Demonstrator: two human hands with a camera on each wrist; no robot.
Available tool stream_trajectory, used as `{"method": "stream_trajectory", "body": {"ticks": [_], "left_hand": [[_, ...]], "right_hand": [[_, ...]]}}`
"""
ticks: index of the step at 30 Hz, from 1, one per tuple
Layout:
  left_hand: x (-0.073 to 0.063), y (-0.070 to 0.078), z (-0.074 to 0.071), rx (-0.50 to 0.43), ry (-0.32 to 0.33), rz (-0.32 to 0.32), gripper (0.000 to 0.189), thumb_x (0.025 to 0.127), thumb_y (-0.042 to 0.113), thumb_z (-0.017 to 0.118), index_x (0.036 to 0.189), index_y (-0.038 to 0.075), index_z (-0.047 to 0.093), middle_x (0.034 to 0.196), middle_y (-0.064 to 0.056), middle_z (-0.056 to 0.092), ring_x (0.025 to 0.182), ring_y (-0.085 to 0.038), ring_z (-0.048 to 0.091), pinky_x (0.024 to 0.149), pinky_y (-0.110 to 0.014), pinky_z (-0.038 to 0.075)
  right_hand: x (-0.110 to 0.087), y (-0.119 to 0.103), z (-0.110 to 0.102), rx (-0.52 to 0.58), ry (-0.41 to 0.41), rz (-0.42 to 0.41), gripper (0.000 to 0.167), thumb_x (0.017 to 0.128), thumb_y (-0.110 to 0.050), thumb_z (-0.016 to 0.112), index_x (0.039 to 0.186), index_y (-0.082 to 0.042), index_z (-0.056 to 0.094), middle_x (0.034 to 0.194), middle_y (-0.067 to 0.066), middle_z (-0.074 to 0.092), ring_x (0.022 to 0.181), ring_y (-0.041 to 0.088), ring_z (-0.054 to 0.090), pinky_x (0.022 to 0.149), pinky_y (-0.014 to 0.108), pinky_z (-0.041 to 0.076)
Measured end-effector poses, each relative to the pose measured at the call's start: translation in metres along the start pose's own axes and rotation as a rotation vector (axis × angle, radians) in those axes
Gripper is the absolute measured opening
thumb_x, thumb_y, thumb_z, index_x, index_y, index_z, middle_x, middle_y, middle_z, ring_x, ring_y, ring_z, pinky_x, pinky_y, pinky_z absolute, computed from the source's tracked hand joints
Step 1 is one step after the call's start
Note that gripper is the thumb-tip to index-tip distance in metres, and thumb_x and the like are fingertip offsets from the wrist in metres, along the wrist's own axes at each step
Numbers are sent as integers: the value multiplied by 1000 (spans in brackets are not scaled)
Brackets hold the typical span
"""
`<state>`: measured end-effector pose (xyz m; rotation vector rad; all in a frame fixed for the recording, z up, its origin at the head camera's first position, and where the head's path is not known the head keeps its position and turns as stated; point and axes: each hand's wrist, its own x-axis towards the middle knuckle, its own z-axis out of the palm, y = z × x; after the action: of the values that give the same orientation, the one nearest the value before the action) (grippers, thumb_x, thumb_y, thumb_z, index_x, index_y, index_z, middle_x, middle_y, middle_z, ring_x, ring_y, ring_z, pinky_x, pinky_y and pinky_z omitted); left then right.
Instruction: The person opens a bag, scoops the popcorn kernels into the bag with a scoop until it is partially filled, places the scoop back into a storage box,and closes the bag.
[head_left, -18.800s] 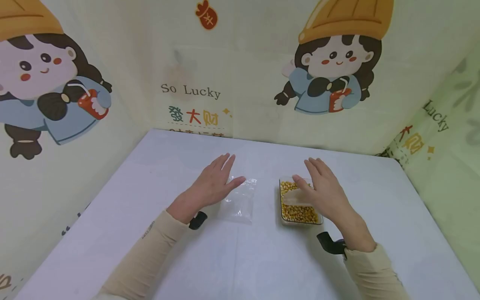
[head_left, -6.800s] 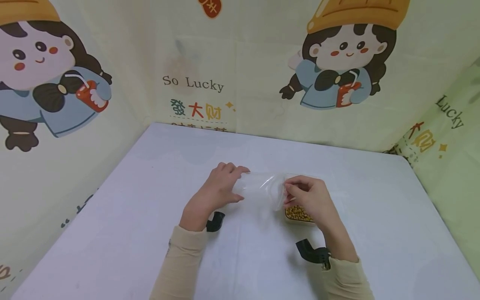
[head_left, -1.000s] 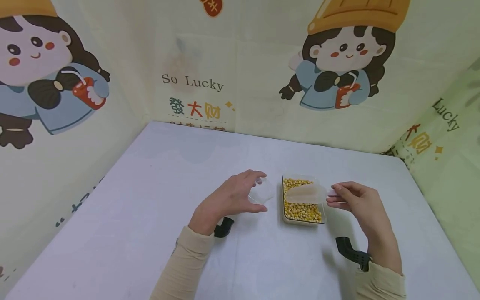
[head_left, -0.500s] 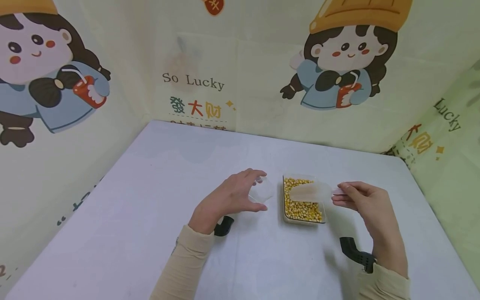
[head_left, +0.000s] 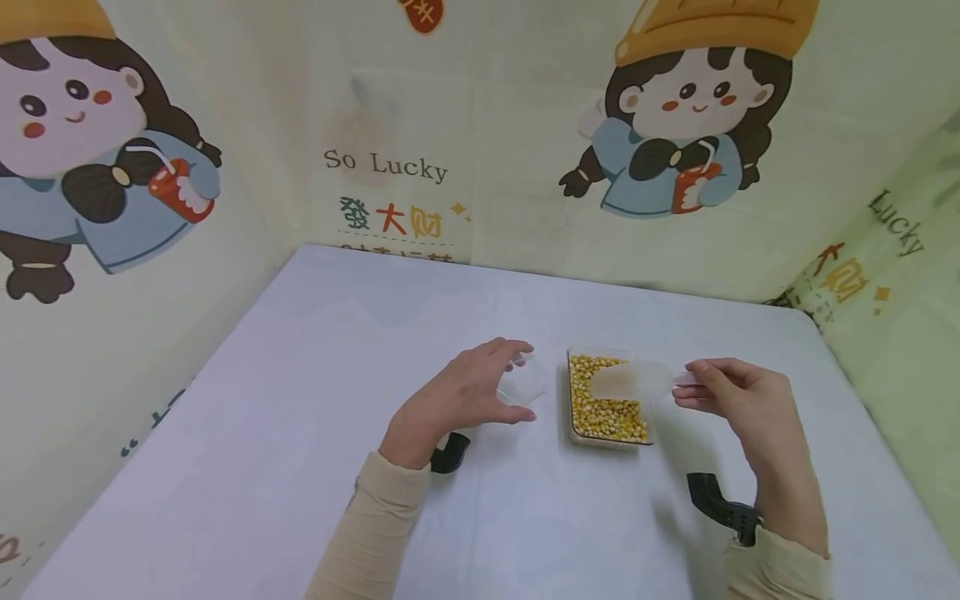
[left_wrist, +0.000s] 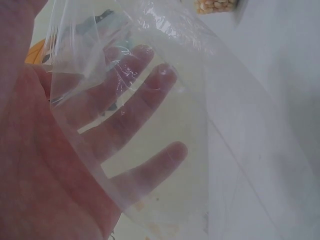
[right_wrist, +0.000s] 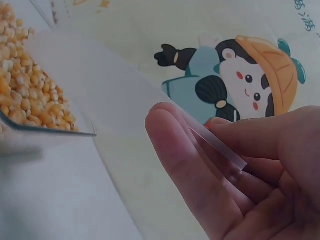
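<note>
My left hand (head_left: pixel 461 387) holds a clear plastic bag (head_left: pixel 522 383) with its mouth spread between thumb and fingers, left of the corn container. Several fingers (left_wrist: pixel 145 110) show through the thin film in the left wrist view. With thumb and fingertips, my right hand (head_left: pixel 757 417) pinches the handle of a translucent scoop (head_left: pixel 615 383). The scoop's blade lies over the yellow corn kernels (head_left: pixel 600 419) in a clear rectangular container (head_left: pixel 611 444). In the right wrist view the scoop (right_wrist: pixel 100 85) looks flat and pale beside the kernels; whether it carries any cannot be told.
A white table (head_left: pixel 337 350) stretches around both hands. Behind and beside it hangs a cream cloth (head_left: pixel 510 125) with cartoon figures and lettering. Black wrist mounts (head_left: pixel 450 452) sit under both wrists.
Over the last second my right hand draws the scoop a little to the right; the left hand stays put. Earlier the bag lay flat, then both hands held it, and the scoop rested in the corn.
</note>
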<state>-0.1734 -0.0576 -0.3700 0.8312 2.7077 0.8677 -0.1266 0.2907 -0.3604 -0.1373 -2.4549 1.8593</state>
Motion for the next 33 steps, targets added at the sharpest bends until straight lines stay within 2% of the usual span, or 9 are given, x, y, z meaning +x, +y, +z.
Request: {"method": "stream_trajectory", "body": {"ticks": [5, 9, 12, 16, 24, 29, 33], "left_hand": [[1, 1, 1, 13, 0, 1, 80, 80, 44, 81, 146, 20, 42, 133, -2, 58, 121, -20, 58, 100, -39, 50], [1, 2, 2, 34, -8, -9, 80, 80, 45, 80, 146, 21, 42, 133, -1, 58, 119, -17, 58, 100, -38, 50], [1, 2, 2, 44, -7, -12, 80, 80, 45, 80, 146, 22, 42, 134, -1, 58, 119, -16, 58, 100, -38, 50], [1, 2, 2, 48, -9, -20, 80, 80, 46, 80, 146, 22, 42, 134, 0, 58, 119, -16, 58, 101, -38, 50], [1, 2, 2, 44, -11, -20, 80, 80, 45, 81, 146, 21, 42, 133, -1, 58, 120, -16, 58, 101, -39, 49], [0, 2, 2, 32, -12, -15, 79, 80, 43, 80, 146, 20, 42, 134, -1, 58, 120, -17, 58, 101, -38, 49], [0, 2, 1, 31, -12, -13, 79, 81, 43, 80, 146, 20, 42, 134, -2, 58, 120, -17, 58, 101, -38, 49]], "right_hand": [[1, -7, -9, -139, 40, -3, 32, 100, -26, 59, 114, 2, 60, 84, -8, 76, 74, 12, 75, 70, 24, 59], [2, -13, -11, -258, 58, -29, 37, 101, -25, 57, 118, 7, 59, 82, -13, 74, 73, 10, 75, 69, 23, 59], [1, -18, -11, -308, 72, -30, 40, 102, -26, 56, 120, 10, 59, 80, -16, 72, 72, 7, 74, 68, 22, 59], [-1, -23, -10, -341, 87, -16, 42, 102, -27, 56, 122, 10, 59, 78, -17, 71, 71, 4, 73, 67, 21, 58], [-4, -32, -11, -425, 114, -13, 40, 102, -25, 55, 121, 10, 61, 78, -13, 72, 68, 2, 72, 65, 20, 58], [-5, -36, -11, -424, 115, -28, 38, 102, -22, 56, 119, 11, 62, 77, -10, 73, 67, 3, 72, 63, 23, 59], [-5, -37, -8, -431, 107, -16, 38, 101, -22, 57, 118, 11, 62, 77, -3, 75, 66, 5, 73, 63, 24, 59]]}}
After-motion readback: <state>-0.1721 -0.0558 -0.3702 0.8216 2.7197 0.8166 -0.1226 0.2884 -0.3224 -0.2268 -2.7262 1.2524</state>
